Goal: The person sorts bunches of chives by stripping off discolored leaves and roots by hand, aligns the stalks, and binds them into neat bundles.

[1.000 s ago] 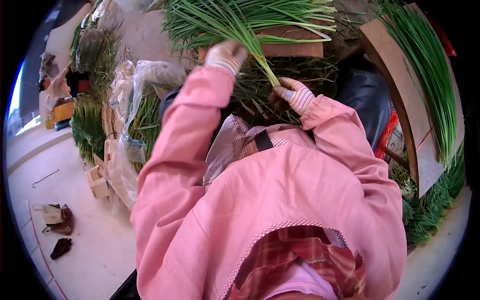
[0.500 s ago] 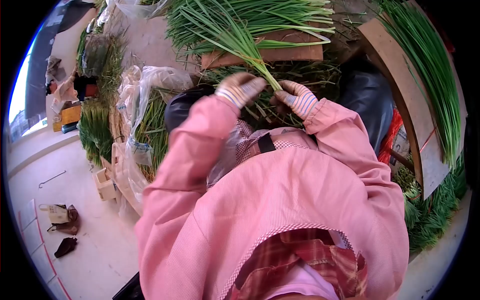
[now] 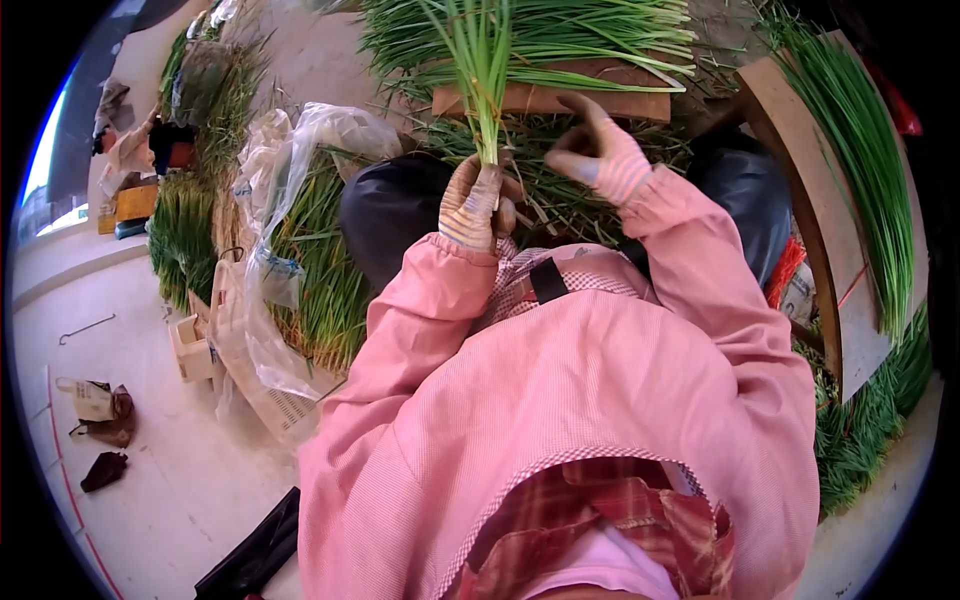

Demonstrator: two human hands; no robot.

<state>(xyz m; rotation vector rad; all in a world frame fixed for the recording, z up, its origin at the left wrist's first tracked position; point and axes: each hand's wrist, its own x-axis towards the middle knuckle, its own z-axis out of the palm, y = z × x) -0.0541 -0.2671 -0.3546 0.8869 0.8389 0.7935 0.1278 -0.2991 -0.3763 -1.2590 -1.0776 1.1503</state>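
My left hand (image 3: 472,208), in a striped work glove, is closed around the pale lower ends of a small bunch of chives (image 3: 484,95). Its green leaves point away from me. To the right, my gloved right hand (image 3: 606,158) is raised with thumb and fingers apart, holding nothing and separate from the bunch. Ahead of both hands, a larger pile of chives (image 3: 570,45) lies across a brown board (image 3: 555,101), pale ends toward the right. Under my hands, loose leaves and trimmings (image 3: 565,207) are heaped between my knees.
At right, a curved board (image 3: 800,165) carries long chives (image 3: 868,195). More greens (image 3: 860,450) lie below it. At left are clear plastic sheeting (image 3: 330,130), a crate (image 3: 265,375) and upright chives (image 3: 320,290). Another person (image 3: 130,155) is far left. A hook (image 3: 88,328) lies on the floor.
My left hand has taken hold of the bunch's lower ends, and the bunch has swung more upright and left. My right hand has let go and opened to the right.
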